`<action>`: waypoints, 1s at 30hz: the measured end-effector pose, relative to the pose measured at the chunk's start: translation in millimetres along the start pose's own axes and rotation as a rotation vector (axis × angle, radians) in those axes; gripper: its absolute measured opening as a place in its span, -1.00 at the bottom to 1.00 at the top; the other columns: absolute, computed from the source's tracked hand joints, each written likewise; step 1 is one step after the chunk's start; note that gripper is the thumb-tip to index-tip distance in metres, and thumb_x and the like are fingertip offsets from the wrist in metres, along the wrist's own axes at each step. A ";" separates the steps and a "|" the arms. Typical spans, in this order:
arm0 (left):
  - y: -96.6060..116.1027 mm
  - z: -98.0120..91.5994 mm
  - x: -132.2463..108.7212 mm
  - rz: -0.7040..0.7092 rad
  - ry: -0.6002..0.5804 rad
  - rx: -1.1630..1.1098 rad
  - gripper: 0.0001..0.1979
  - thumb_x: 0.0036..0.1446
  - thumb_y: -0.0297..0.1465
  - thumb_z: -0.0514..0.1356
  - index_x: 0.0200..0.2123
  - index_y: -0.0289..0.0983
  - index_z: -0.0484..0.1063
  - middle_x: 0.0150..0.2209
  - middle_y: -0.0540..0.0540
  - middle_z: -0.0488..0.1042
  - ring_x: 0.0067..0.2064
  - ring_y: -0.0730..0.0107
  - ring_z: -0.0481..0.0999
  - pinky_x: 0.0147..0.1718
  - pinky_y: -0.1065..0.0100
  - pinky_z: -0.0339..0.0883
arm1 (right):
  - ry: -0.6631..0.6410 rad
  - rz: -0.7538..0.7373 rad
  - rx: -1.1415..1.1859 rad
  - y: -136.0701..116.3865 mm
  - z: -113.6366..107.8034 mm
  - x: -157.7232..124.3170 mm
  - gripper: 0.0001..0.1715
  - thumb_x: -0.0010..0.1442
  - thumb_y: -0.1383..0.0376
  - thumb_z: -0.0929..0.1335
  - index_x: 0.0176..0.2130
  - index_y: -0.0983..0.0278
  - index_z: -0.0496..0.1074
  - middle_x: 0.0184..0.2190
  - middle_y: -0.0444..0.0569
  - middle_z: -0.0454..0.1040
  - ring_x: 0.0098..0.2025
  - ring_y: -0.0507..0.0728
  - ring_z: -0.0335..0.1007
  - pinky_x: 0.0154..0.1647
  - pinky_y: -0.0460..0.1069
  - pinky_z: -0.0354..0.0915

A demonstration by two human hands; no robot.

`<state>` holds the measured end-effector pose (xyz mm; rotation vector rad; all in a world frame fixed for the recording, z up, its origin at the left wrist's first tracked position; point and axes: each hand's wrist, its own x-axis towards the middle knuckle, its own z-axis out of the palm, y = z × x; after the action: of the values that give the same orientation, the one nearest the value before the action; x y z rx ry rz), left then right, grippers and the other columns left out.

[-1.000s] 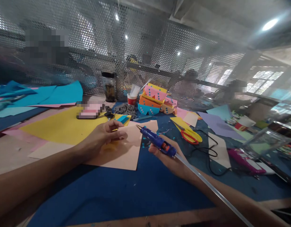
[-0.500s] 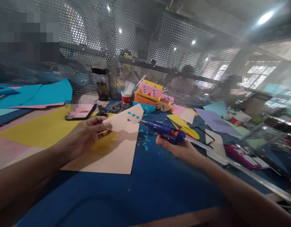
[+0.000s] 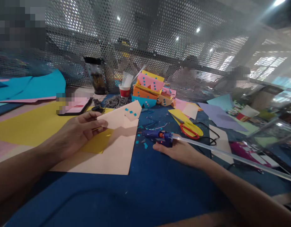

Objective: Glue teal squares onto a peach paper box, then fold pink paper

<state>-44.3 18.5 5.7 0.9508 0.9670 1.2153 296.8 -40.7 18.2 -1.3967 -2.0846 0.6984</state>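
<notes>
My left hand (image 3: 86,126) pinches a pale peach paper piece (image 3: 119,115) between thumb and fingers, tilted up over the table. Small blue squares (image 3: 131,112) sit in a row near its right end. Under it lies a larger peach sheet (image 3: 117,157) with a yellow paper piece (image 3: 98,143) on top. Closed round a dark blue hot glue gun (image 3: 157,135) is my right hand (image 3: 178,151); the nozzle points left, just past the large sheet's right edge. A long clear glue stick (image 3: 213,153) runs out of its back. Blue paper scraps (image 3: 145,145) lie below the nozzle.
Red-handled scissors (image 3: 189,130) lie on yellow paper right of the glue gun. Behind stand folded coloured paper pieces (image 3: 147,88), a paper cup (image 3: 124,90) and a dark-lidded jar (image 3: 98,78). A phone (image 3: 76,105) rests at left, a magenta object (image 3: 249,153) at right.
My right hand has lowered the glue gun away from the peach piece, and its nozzle now sits near the table. My left hand still holds the piece. The view has shifted slightly.
</notes>
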 end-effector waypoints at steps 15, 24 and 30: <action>0.3 4.5 -1.6 0.034 -0.003 0.005 -0.64 -0.06 -0.46 0.52 -0.24 -0.23 0.45 -0.39 0.00 0.59 -0.31 0.47 0.55 -0.31 0.54 0.41 | -0.021 0.000 -0.097 -3.1 -2.6 -1.7 -0.71 0.27 0.04 0.43 -0.23 0.19 0.58 -0.37 -0.09 0.59 -0.35 0.13 0.46 -0.37 0.00 0.30; -0.5 3.8 -0.6 0.018 0.014 0.010 -0.63 -0.07 -0.44 0.54 -0.24 -0.21 0.47 -0.40 0.01 0.61 -0.37 0.49 0.54 -0.38 0.55 0.40 | 0.004 -0.080 -0.100 -4.5 -3.1 -0.3 -0.78 0.27 0.07 0.45 -0.27 0.16 0.59 -0.40 -0.10 0.57 -0.35 0.13 0.45 -0.33 0.01 0.32; 1.0 6.0 -1.9 -0.018 0.049 -0.001 -0.59 -0.13 -0.46 0.56 -0.24 -0.20 0.48 -0.41 -0.02 0.61 -0.34 0.42 0.58 -0.37 0.52 0.44 | -0.005 -0.076 -0.192 -4.7 -1.4 1.1 -0.75 0.30 0.05 0.43 -0.22 0.16 0.59 -0.30 -0.06 0.60 -0.27 0.17 0.48 -0.29 0.03 0.32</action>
<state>-39.0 16.4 8.6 0.9132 1.0114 1.2294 294.3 -41.0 22.5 -1.4079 -2.2443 0.4820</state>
